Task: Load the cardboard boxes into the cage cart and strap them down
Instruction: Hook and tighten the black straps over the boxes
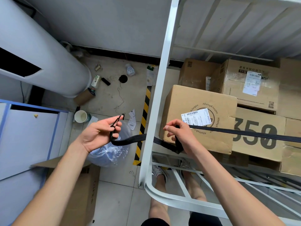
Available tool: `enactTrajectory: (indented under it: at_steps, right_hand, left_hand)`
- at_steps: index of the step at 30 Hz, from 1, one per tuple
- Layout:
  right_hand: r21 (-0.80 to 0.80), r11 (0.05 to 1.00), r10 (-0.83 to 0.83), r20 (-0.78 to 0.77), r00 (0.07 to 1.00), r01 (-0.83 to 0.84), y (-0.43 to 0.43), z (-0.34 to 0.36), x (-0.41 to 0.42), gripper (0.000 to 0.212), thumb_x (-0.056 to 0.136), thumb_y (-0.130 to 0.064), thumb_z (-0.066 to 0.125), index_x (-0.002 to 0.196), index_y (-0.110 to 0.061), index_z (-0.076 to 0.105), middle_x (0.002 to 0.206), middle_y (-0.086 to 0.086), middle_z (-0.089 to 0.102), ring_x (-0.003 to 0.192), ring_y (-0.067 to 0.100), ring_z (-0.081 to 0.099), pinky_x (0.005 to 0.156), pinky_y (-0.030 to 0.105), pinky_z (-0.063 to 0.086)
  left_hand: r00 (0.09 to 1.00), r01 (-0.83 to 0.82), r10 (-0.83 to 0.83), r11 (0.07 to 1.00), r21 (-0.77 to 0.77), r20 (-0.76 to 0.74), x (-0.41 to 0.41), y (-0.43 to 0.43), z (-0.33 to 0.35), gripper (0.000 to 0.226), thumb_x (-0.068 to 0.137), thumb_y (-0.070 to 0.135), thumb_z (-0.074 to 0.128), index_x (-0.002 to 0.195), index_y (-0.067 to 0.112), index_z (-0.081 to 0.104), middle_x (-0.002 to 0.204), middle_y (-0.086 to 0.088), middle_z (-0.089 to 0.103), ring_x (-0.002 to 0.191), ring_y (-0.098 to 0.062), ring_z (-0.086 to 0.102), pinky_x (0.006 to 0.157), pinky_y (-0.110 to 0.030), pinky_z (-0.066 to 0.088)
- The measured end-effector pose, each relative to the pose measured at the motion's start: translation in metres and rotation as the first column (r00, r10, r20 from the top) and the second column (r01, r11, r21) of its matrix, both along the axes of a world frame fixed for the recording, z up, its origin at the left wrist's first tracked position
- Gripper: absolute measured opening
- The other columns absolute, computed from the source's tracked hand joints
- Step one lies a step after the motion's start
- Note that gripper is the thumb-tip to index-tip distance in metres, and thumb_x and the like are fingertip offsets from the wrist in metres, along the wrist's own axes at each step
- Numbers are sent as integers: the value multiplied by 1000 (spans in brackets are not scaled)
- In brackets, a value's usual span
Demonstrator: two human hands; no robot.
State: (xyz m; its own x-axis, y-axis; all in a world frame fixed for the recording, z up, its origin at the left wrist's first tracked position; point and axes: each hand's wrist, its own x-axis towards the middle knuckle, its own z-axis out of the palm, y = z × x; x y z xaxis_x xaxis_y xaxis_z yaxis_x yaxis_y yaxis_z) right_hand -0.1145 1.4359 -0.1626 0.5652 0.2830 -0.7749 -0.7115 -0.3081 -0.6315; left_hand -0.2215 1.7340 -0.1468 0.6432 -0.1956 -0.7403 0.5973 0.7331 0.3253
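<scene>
**Currently: strap held in both hands, boxes loaded in cart**

An open cardboard box [78, 185] stands on the floor at lower left, with a paper cup [81, 116] and a knotted clear plastic bag [109, 154] near it. The left hand [97, 132], palm up, pinches a black hook [116, 124] at the end of the black strap [244, 133]. The strap runs right over yellow-black hazard tape [145, 111] and is hidden briefly by the white post of the cage cart [156, 101]. Inside the cart, the right hand [179, 134] grips the strap with curled fingers; from there it stretches taut across the boxes to the right edge. Beneath it, one box [195, 98] is printed "Alluring&Auspice" and bears a barcode label [196, 116] with "K02-170" legible. The next box [257, 144] reads "350". A taped box [236, 85] behind carries a shipping label, its text illegible.
</scene>
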Motion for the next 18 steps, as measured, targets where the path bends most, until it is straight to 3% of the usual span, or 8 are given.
enactTrajectory:
  at_steps: [2,4,7,9,12,15,18]
  right_hand:
    - [7,1000,20,-11,1000,-20,-1,-2,-1,4,94,-9,66,95,-11,62,94,10,69,58,9,56,53,20,41]
    - [14,999,33,-17,999,-33,-3,-3,-1,3,95,-11,65,97,-11,62,95,10,69,57,7,56,53,21,41]
    - [13,999,46,-15,999,-46,-6,-4,-1,3,98,-14,62,100,-12,61,95,7,70,57,7,56,53,21,40]
    - [3,999,44,-4,999,-44,-9,-4,0,5,99,-16,60,101,-12,61,97,7,71,58,7,56,53,21,41]
    - [-15,1000,22,14,1000,-22,-12,-2,1,6,100,-18,58,102,-13,61,98,7,71,59,9,55,53,21,40]
    - [-9,1000,30,8,1000,-30,-11,1,-4,6,101,-19,57,101,-14,60,97,6,71,59,9,55,53,20,40]
    - [-9,999,54,3,999,-54,-7,2,-9,7,101,-21,57,102,-16,61,98,5,71,62,10,56,54,20,42]
  left_hand:
    - [998,-28,28,1000,8,62,-7,4,-6,91,58,3,90,142,7,53,102,-8,63,77,-12,60,58,-20,48]
    - [997,-63,61,997,35,45,-12,7,-10,95,56,11,96,142,18,55,109,-7,68,69,-9,61,51,-15,49]
    - [998,17,-8,990,139,-66,-13,3,-13,72,77,7,77,142,24,50,112,-6,71,55,-6,54,39,-10,39]
    - [982,131,-100,972,196,-159,-9,-4,-12,58,83,6,64,138,17,51,109,-9,73,52,-5,49,36,-11,34]
    - [924,322,-269,930,175,-271,1,-10,-12,54,81,15,68,129,-4,54,101,-17,72,51,-8,47,36,-14,33]
    - [889,413,-390,909,58,-239,7,-4,-7,66,60,11,87,118,-11,64,100,-20,64,60,-14,51,43,-20,39]
    - [889,444,-429,893,75,-162,13,6,-1,50,67,0,76,116,-6,69,100,-18,64,68,-15,55,49,-22,41]
